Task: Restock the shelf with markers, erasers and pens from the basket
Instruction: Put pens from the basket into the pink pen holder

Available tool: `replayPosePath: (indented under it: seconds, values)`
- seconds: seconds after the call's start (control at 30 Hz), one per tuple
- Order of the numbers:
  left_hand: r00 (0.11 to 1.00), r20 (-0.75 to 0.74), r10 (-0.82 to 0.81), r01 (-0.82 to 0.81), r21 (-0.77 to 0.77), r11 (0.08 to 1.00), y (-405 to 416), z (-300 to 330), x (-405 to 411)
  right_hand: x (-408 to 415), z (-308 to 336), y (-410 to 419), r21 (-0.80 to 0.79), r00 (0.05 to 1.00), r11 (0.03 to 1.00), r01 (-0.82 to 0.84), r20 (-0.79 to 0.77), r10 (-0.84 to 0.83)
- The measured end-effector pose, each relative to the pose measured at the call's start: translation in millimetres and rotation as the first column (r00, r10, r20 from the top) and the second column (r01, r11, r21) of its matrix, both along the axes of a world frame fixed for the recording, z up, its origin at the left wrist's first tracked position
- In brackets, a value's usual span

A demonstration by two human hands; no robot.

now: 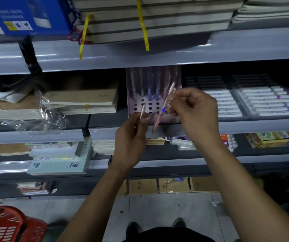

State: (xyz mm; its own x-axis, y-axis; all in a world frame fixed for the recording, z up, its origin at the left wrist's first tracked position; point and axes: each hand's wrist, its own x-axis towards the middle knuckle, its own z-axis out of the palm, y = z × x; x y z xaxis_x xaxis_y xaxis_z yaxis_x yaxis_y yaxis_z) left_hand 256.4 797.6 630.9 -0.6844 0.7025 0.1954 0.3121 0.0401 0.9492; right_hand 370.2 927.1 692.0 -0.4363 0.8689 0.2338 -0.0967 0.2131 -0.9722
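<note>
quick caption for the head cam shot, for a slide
Each hand, left and right, holds a pen at the perforated pen display stand on the shelf; red basket on the floor.

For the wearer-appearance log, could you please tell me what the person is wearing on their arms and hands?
Nothing shows on either: the left hand and right hand are bare, without gloves, rings or a watch, and both forearms are uncovered up to the frame edge, with no sleeves in view.
</note>
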Motion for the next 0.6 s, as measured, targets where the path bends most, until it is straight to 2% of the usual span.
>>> replayPosePath:
  seconds: [0.13, 0.23, 0.4, 0.6]
  values:
    - [0.98, -0.199, 0.012, -0.027, -0.074, 0.997, 0.0, -3.9, -0.9, 0.5, 9.2, 15.6, 0.08, 0.985, 0.982, 0.17, -0.052, -0.167]
    - [0.956, -0.295, 0.005, -0.04, -0.111, 0.993, -0.8, -4.5, -2.0, -2.1, 14.9, 26.4, 0.121, 0.958, 0.951, 0.286, -0.041, -0.283]
    - [0.951, -0.309, -0.001, -0.047, -0.149, 0.988, -1.3, -5.7, -3.9, -10.3, 16.7, 39.8, 0.256, 0.899, 0.876, 0.409, 0.05, -0.434]
    - [0.958, -0.288, 0.002, -0.045, -0.142, 0.989, -1.3, -5.4, -5.4, -17.4, 12.7, 45.2, 0.387, 0.866, 0.829, 0.405, 0.128, -0.483]
